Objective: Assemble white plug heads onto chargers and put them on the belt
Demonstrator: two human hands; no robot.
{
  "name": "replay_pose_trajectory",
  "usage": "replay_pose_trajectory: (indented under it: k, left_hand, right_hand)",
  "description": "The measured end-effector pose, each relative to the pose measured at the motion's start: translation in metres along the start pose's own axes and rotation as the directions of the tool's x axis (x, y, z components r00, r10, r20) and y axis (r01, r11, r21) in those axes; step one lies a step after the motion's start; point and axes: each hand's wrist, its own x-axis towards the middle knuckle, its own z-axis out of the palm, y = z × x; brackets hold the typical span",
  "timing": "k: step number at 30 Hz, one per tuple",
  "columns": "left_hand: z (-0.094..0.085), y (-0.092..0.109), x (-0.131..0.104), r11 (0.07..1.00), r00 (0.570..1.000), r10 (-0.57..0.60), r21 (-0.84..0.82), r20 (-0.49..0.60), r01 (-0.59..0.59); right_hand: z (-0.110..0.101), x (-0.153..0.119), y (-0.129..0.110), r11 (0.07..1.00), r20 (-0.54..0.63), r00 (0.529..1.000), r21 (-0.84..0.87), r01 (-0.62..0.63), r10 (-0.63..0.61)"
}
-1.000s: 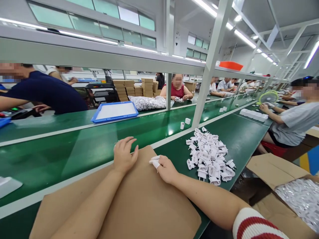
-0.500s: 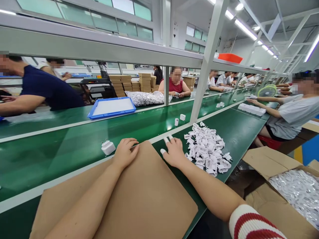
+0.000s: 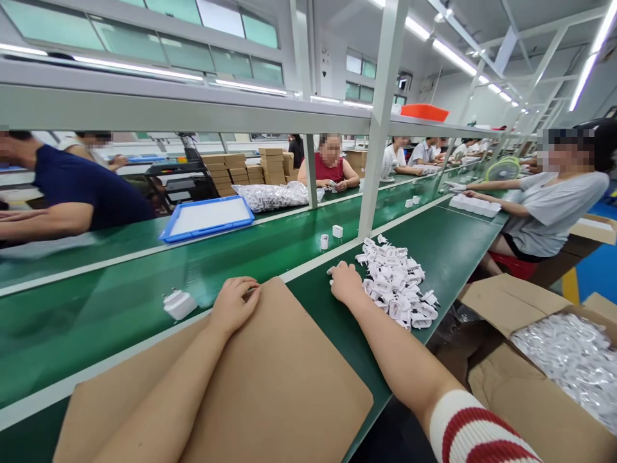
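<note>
left hand (image 3: pixel 236 303) half-open on cardboard (image 3: pixel 284 379); right hand (image 3: pixel 345 281), grip unclear; post (image 3: pixel 377 141) behind plug pile (image 3: pixel 396 283)

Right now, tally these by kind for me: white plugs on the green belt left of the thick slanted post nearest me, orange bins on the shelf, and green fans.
White plugs: 3
Orange bin: 1
Green fan: 1
Total: 5
</note>
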Motion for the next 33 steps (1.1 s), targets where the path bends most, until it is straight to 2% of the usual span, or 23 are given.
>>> replay_pose_trajectory:
  k: [3, 5, 7, 10, 12, 15, 19, 21, 23, 26, 29, 31, 33]
  left_hand:
    - [0.003, -0.004, -0.001, 0.998, 0.997, -0.049, 0.028, 0.051, 0.048]
    - [0.007, -0.008, -0.002, 0.993, 0.987, -0.104, 0.062, 0.123, 0.097]
    - [0.011, -0.011, -0.001, 0.987, 0.964, -0.150, 0.092, 0.218, 0.133]
    - [0.016, -0.015, -0.001, 0.983, 0.932, -0.173, 0.113, 0.319, 0.144]
    - [0.019, -0.016, -0.003, 0.982, 0.922, -0.182, 0.120, 0.342, 0.149]
    - [0.020, -0.018, -0.008, 0.974, 0.906, -0.219, 0.140, 0.362, 0.179]
    - [0.017, -0.020, -0.005, 0.960, 0.895, -0.272, 0.164, 0.354, 0.228]
    - [0.014, -0.018, 0.007, 0.960, 0.914, -0.273, 0.152, 0.300, 0.236]
    - [0.015, -0.011, 0.026, 0.966, 0.942, -0.248, 0.132, 0.225, 0.223]
    - [0.025, 0.005, 0.063, 0.976, 0.958, -0.214, 0.086, 0.190, 0.201]
    - [0.046, 0.027, 0.100, 0.958, 0.931, -0.285, 0.034, 0.228, 0.285]
    - [0.061, 0.040, 0.120, 0.921, 0.888, -0.378, 0.013, 0.260, 0.388]
    - [0.075, 0.050, 0.135, 0.879, 0.840, -0.457, 0.005, 0.293, 0.477]
  right_hand:
    - [-0.003, -0.009, -0.011, 0.995, -0.025, 0.995, 0.024, 0.099, -0.099]
    - [-0.005, -0.013, -0.018, 0.983, -0.082, 0.983, 0.068, 0.173, -0.167]
    - [-0.004, -0.016, -0.024, 0.960, -0.141, 0.971, 0.179, 0.217, -0.194]
    - [0.003, -0.022, -0.031, 0.871, -0.151, 0.971, 0.431, 0.235, -0.187]
    - [0.010, -0.025, -0.035, 0.797, -0.171, 0.961, 0.539, 0.275, -0.216]
    - [0.015, -0.032, -0.041, 0.742, -0.224, 0.934, 0.567, 0.358, -0.280]
    - [0.013, -0.044, -0.049, 0.706, -0.165, 0.897, 0.565, 0.428, -0.411]
    - [0.013, -0.051, -0.054, 0.658, -0.124, 0.856, 0.587, 0.472, -0.502]
    - [0.017, -0.059, -0.058, 0.587, -0.086, 0.793, 0.625, 0.514, -0.603]
    - [0.029, -0.068, -0.064, 0.539, -0.010, 0.712, 0.647, 0.540, -0.702]
    - [0.039, -0.071, -0.067, 0.545, 0.093, 0.650, 0.642, 0.540, -0.754]
    - [0.042, -0.070, -0.067, 0.550, 0.154, 0.619, 0.653, 0.521, -0.770]
    - [0.040, -0.068, -0.067, 0.567, 0.197, 0.610, 0.652, 0.503, -0.767]
